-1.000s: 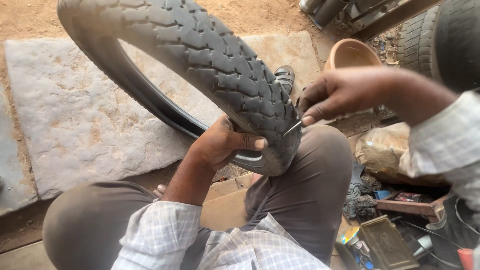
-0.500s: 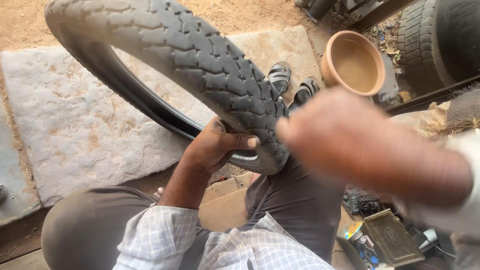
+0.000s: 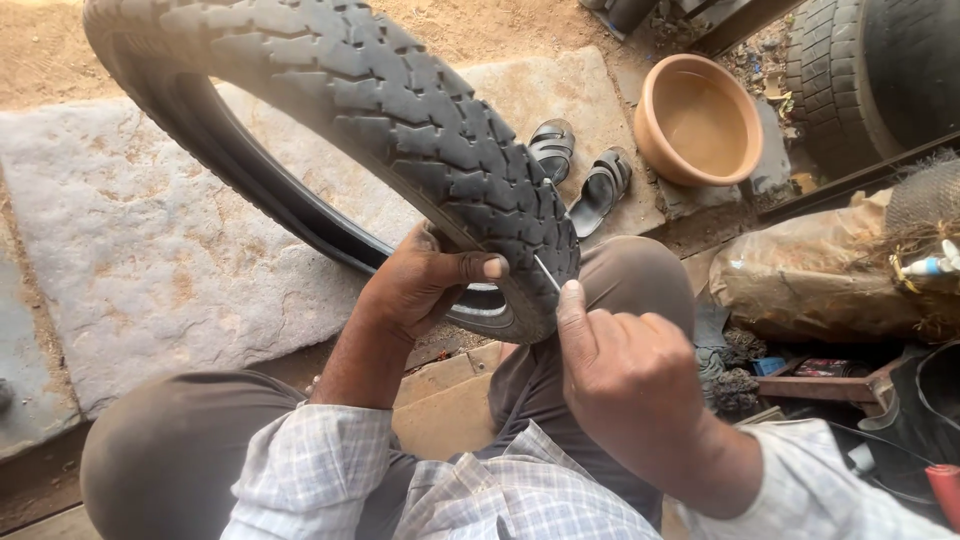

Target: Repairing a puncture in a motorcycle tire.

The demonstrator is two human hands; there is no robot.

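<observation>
Head view, left hand (image 3: 425, 285) gripping tyre (image 3: 400, 110), right hand (image 3: 625, 370) pinching thin metal tool (image 3: 546, 274) against tread

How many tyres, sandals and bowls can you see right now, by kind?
Tyres: 2, the tyre steadied by the left hand and probed with a thin metal tool in the right hand, plus a leaning tyre
Sandals: 2
Clay bowl: 1
Total: 5
</observation>
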